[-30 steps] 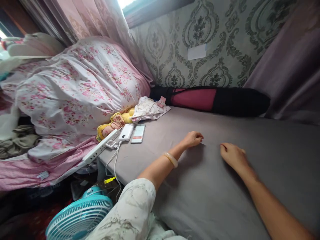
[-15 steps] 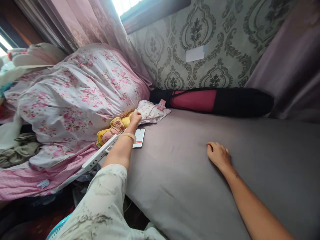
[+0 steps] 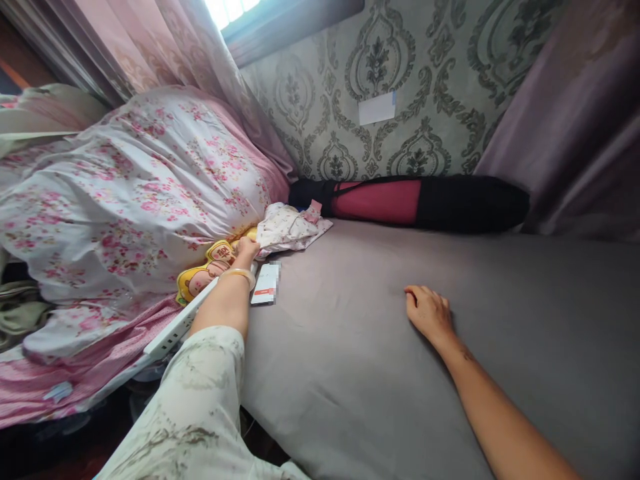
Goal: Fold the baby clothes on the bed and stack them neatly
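My left hand [image 3: 247,249], with a pale bangle at the wrist, is closed at the near left edge of a white patterned cloth [image 3: 286,225] and pinches its edge. The cloth lies crumpled, with a pink piece on top. Beside that hand is a yellow cartoon plush cushion [image 3: 200,280], partly hidden by my arm. A phone [image 3: 265,283] with a lit screen lies just right of my wrist. My right hand [image 3: 429,311] rests on the grey sheet [image 3: 350,320], its fingers loosely curled under, and I see nothing in it.
A white power strip [image 3: 170,330] runs along the left edge beneath my forearm. Floral bedding [image 3: 165,173] is heaped at the left. Against the patterned wall [image 3: 320,100] lies a long black and red bag [image 3: 380,202]. Curtains hang on both sides.
My left hand has drawn slightly left and nearer to me, with the cloth's edge at its fingers. The view has turned a little to the right. My right hand stays in place.
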